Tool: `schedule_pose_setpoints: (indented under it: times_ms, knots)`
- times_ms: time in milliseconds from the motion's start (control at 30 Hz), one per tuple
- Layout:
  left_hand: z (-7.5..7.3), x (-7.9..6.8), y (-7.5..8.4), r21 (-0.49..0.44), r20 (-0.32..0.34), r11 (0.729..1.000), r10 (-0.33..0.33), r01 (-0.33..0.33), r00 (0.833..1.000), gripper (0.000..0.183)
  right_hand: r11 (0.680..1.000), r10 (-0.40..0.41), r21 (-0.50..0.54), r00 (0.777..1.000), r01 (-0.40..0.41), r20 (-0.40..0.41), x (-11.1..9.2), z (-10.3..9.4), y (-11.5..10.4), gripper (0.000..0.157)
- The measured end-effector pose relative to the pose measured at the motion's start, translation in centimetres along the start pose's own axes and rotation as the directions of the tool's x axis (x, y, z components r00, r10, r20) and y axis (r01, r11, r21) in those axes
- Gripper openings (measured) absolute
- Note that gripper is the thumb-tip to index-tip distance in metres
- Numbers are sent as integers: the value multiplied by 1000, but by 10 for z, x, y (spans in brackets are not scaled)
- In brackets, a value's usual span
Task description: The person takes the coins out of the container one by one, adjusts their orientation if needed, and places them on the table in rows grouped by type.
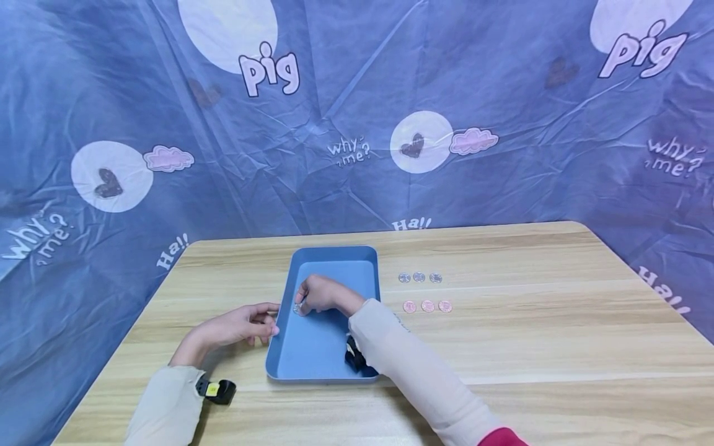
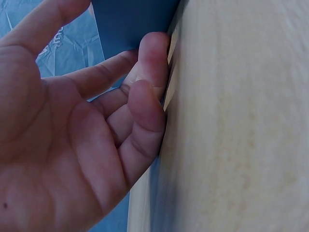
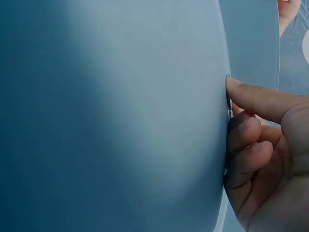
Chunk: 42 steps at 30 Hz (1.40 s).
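Note:
A shallow blue tray (image 1: 329, 359) sits on the wooden table. Inside it, near the left wall, my right hand (image 1: 323, 293) reaches down with curled fingers and pinches a silver coin (image 1: 297, 308) at the tray floor. The right wrist view shows this coin (image 3: 229, 102) edge-on, the thumb at one end and the curled fingers beside it. My left hand (image 1: 245, 325) is outside the tray, its fingertips against the left wall. In the left wrist view the left hand (image 2: 87, 125) has its lower fingers loosely bent by the tabletop, nothing in the palm.
Right of the tray lie two rows on the table: three silver coins (image 1: 419, 277) farther back and three copper-pink coins (image 1: 427, 306) nearer. A blue printed cloth (image 1: 346, 198) hangs behind the table. The right forearm crosses the tray's right wall.

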<state>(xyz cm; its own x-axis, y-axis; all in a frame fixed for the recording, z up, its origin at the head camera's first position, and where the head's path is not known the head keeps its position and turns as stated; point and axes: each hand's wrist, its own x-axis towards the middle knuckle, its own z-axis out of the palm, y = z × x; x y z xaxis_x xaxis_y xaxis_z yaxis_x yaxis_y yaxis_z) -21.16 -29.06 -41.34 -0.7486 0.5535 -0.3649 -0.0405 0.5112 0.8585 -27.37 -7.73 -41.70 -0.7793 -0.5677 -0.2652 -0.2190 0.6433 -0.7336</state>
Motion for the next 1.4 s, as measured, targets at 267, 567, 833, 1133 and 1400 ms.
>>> schedule_pose_setpoints:
  times_ms: [267, 567, 833, 1133, 1400]
  knots:
    - [1, 0, 0, -20, 1, 1000, 3, -3, 1000, 72, 1000, -7, 14, 1000, 7, -5, -1, 1, 0, 8]
    - [2, 0, 3, -24, 5, 1000, 4, -4, 1000, 71, 999, 1, 40, 1000, -1, -15, -5, 0, -1, 14]
    - [0, 3, 2, -1, 0, 1000, -7, 7, 1000, 73, 999, 2, 53, 1000, -2, -9, -6, -2, 0, 15]
    - [0, 5, 2, 3, 3, 1000, -5, 5, 1000, 74, 993, -24, 120, 998, 17, 53, -5, -8, 4, 9]
    - [0, 0, 1, 2, 8, 1000, -1, 1, 1000, 72, 982, -89, 171, 995, 79, 50, -7, -21, -3, 12]
